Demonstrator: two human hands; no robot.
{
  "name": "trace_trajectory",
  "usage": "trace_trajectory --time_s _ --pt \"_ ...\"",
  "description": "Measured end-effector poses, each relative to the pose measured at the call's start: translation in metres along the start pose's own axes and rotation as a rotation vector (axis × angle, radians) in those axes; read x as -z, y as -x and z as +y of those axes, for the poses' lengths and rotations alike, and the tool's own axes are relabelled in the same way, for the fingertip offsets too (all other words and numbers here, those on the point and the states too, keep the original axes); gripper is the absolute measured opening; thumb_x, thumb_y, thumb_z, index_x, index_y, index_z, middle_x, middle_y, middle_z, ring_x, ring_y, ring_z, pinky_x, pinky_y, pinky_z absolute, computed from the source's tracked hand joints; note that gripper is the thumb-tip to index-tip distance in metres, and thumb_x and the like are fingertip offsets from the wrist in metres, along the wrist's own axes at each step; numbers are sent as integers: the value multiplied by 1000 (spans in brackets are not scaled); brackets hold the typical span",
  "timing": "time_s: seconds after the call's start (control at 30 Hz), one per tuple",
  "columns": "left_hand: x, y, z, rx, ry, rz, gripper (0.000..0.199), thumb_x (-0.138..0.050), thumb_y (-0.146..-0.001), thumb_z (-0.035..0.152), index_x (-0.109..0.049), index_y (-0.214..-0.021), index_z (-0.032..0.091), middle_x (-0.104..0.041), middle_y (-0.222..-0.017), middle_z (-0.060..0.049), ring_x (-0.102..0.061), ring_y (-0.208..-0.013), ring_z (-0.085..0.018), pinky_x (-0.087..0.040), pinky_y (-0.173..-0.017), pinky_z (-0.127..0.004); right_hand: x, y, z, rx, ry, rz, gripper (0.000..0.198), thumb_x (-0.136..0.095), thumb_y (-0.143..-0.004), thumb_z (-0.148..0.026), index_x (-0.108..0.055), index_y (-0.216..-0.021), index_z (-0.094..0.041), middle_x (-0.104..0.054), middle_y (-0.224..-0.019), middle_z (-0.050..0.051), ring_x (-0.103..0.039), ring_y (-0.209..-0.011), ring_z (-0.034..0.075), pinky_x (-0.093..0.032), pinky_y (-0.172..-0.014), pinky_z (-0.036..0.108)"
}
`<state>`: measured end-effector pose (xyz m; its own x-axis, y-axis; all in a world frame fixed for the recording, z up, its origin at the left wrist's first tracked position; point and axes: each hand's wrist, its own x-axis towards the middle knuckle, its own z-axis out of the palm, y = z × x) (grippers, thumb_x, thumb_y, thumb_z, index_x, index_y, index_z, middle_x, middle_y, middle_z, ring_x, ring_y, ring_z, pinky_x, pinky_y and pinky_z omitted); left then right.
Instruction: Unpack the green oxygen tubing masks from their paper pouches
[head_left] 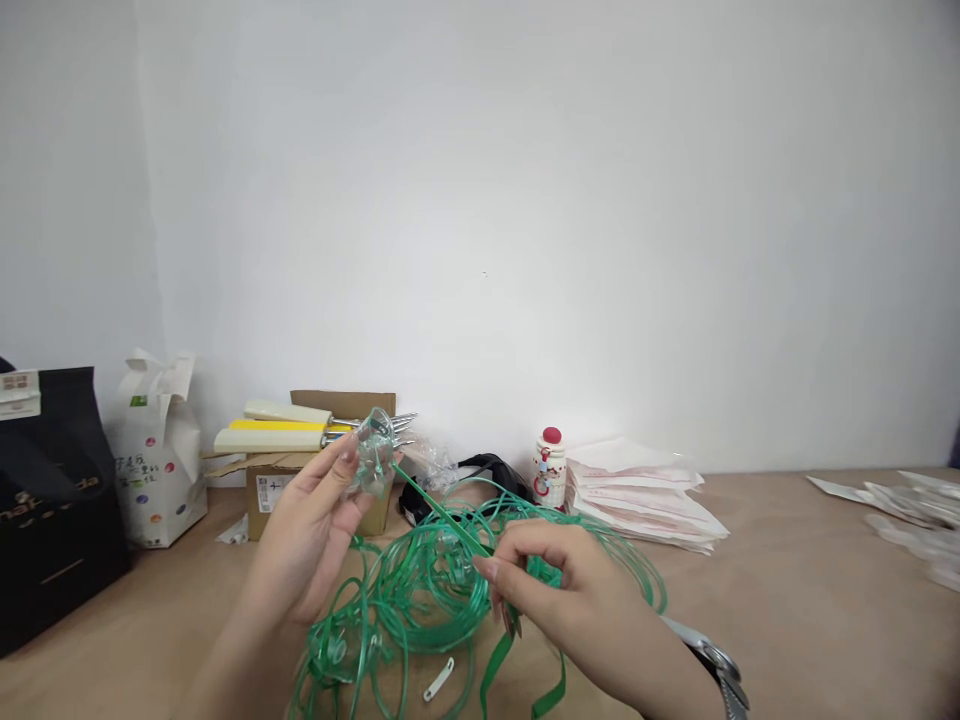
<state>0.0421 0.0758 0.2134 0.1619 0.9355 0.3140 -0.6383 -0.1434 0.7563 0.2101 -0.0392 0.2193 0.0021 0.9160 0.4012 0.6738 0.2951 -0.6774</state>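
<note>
My left hand [315,530] holds up a clear plastic oxygen mask [375,455], its thumb and fingers closed on the side. From the mask a green elastic strap [442,510] runs taut down to my right hand [562,590], which pinches it between thumb and fingers. The strap's loose ends hang below that hand. Under both hands lies a tangle of green tubing [442,630], with another clear mask [341,645] at its lower left. A small white strip with holes [439,679] rests on the table just in front of the coils.
Behind my left hand, a cardboard box [322,495] carries tools with white and yellow handles [277,435]. Bags, black [60,500] and white [161,460], stand at left. A white bottle [550,470] stands beside stacked paper packets [645,495]; plastic wrappers [915,510] lie far right.
</note>
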Motion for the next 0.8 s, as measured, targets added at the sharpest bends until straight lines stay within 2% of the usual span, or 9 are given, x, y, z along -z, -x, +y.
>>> trace_trajectory --time_s 0.07,0.2,0.27,0.33,0.4,0.47,0.6,0.7,0.8 --pt "6 -7 0 -53 12 53 23 -66 -78 26 -67 -101 21 -66 -109 -5 -62 -101 -17 -53 -85 -24 2 1 0 5 6 -13 32 -49 -81 -25 -49 -49 -19 -55 -55 -1 -52 -59 14 -39 -60 27" --pt "29 -28 5 -242 40 296 13 -67 -76 20 -69 -89 22 -67 -108 0 -57 -110 -15 -50 -89 -22 12 7 2 5 -84 -33 34 -49 -84 -33 -54 -53 -19 -56 -57 -1 -54 -59 13 -41 -61 26" --pt "39 -35 8 -287 62 340 12 -69 -74 20 -69 -85 23 -66 -109 2 -54 -113 -16 -50 -90 -23 17 7 3 -1 -145 22 33 -50 -84 -38 -57 -57 -19 -58 -61 -1 -55 -62 14 -42 -62 26" --pt "39 -35 10 -314 62 332 12 -70 -72 22 -70 -84 22 -67 -109 1 -55 -112 -17 -51 -90 -25 19 4 5 1 -218 66 30 -53 -83 -38 -60 -61 -19 -60 -64 0 -55 -65 14 -43 -63 26" --pt "32 -28 9 -307 -19 261 19 -71 -71 25 -69 -90 22 -67 -107 0 -57 -109 -17 -49 -90 -25 17 -2 8 14 -315 99 26 -55 -82 -37 -61 -64 -19 -61 -66 1 -56 -67 14 -44 -64 26" --pt "19 -17 6 -266 -209 121 32 -74 -68 27 -68 -98 24 -67 -109 -1 -57 -109 -18 -48 -91 -23 10 -9 12 12 -444 128 24 -58 -80 -36 -61 -66 -18 -61 -68 1 -56 -69 14 -44 -66 26" --pt "-1 6 -2 -235 -584 -171 54 -77 -61 25 -61 -113 28 -67 -106 -3 -56 -109 -23 -48 -87 -27 -8 -22 19 -95 -777 76 23 -63 -77 -40 -60 -80 -17 -54 -62 -3 -47 -49 8 -41 -51 23" --pt "-4 13 -7 -301 -786 -260 63 -77 -60 23 -57 -119 33 -68 -99 -1 -58 -104 -24 -46 -88 -29 -17 -27 23 -166 -926 57 29 -67 -73 -43 -58 -82 -17 -44 -54 -7 -38 -44 6 -33 -43 20" --pt "0 11 -12 -382 -973 -303 59 -75 -63 26 -57 -119 35 -67 -104 -2 -58 -104 -24 -45 -88 -31 -20 -29 24 -167 -962 73 30 -68 -72 -43 -55 -75 -16 -36 -50 -9 -33 -44 5 -27 -42 19"
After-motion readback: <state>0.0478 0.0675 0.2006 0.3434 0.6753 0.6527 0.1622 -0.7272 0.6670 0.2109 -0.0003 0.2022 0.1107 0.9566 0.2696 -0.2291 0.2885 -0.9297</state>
